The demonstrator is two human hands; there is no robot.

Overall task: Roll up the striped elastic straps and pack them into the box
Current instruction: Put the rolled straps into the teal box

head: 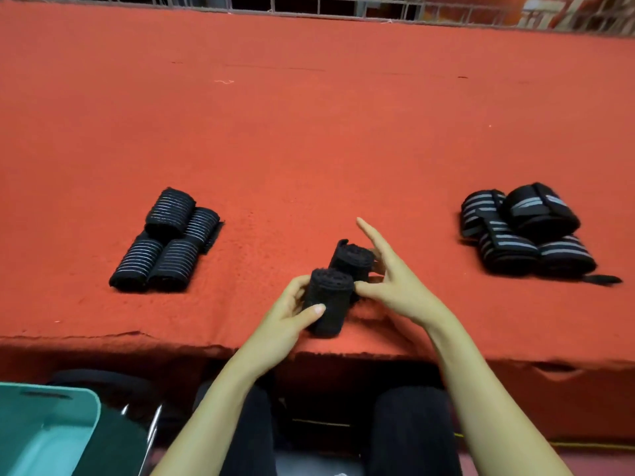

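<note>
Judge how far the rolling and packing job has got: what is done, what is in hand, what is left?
Done: four tight rolls lie grouped on the left. In hand: the left hand grips a near roll, and the right hand pinches a second roll behind it. Left: the looser heap on the right looks slack, and no strap shows in the visible part of the teal box.

Rolled straps [168,242] block the table [309,132] toward its left edge; looser pile [525,231] toward the right. Far half lies open.
</note>
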